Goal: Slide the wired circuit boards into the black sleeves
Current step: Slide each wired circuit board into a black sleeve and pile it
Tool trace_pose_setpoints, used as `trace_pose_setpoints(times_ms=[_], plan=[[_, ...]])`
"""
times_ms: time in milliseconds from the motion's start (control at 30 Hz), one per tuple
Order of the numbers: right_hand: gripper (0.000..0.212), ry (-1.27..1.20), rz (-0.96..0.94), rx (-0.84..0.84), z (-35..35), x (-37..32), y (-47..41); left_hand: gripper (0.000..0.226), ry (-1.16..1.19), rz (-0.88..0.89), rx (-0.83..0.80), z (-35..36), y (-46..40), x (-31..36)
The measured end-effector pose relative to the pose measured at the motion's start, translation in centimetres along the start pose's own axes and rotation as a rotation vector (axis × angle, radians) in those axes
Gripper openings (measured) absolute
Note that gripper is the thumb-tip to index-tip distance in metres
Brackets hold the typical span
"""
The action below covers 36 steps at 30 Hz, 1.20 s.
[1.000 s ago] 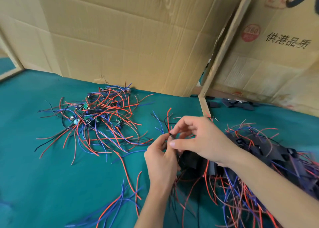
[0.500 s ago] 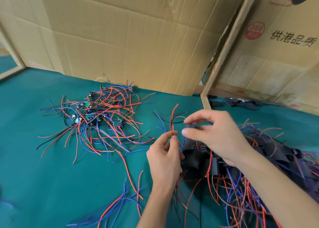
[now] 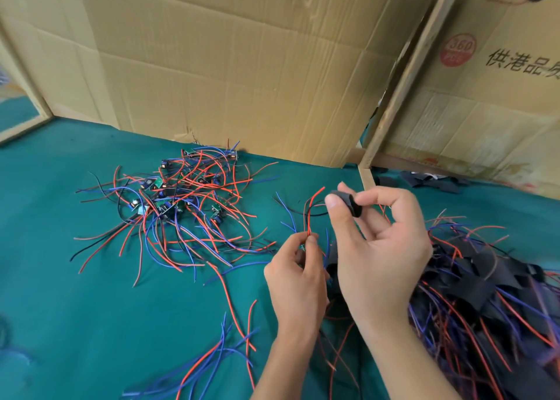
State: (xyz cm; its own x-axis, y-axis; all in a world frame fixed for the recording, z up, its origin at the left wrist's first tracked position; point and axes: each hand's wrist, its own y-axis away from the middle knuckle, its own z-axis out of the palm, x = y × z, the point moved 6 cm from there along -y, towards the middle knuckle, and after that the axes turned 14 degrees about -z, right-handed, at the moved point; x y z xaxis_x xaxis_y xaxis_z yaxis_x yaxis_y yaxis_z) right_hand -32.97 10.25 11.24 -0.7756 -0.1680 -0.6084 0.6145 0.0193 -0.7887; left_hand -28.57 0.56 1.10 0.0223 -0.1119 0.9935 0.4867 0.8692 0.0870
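— What can't you make out from up there?

— The circuit board itself. My left hand [image 3: 298,274] curls its fingers round the wires [image 3: 309,214] where they bunch together, and whatever board sits at their root is hidden inside my grip. Only a tiny green speck shows by my fingertips. The far ends of the red, blue and black wires fan upward, free.

— And the right?

— My right hand [image 3: 380,248] is raised just above and beside the left, thumb and forefinger pinching a black sleeve [image 3: 347,202]; the other fingers are loosely bent. The sleeve is short, matte, flattened, slightly curved. I cannot tell whether its mouth is open.

— Are sleeve and wires touching?

— Near, apart by a small gap.

— Anything else unclear?

— The sleeved heap [image 3: 491,293] on my right blurs at the frame's edge and runs off it, black sleeves tangled with wires. On my left, well apart, the pile of bare boards [image 3: 178,205] lies on the green bench [image 3: 75,308]: small green boards among looping wires. A loose wire bundle [image 3: 212,360] lies near me, cut off at the bottom. Cardboard [image 3: 227,66] stands behind.
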Motion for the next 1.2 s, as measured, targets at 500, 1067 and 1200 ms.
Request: trace_pose_setpoints(times_ms=[500, 1067, 1200], plan=[[0.026, -0.071, 0.002, -0.081, -0.4, 0.8, -0.6, 0.020, -0.055, 0.065, 0.021, 0.3, -0.2, -0.8], [0.028, -0.119, -0.008, -0.004, -1.1, 0.0, -0.3, 0.018, -0.072, 0.091, 0.072, 0.2, 0.1, -0.8], [0.025, -0.121, -0.019, 0.033, -0.7, 0.2, -0.1, 0.019, -0.086, 0.108, 0.083, 0.1, 0.1, -0.7]])
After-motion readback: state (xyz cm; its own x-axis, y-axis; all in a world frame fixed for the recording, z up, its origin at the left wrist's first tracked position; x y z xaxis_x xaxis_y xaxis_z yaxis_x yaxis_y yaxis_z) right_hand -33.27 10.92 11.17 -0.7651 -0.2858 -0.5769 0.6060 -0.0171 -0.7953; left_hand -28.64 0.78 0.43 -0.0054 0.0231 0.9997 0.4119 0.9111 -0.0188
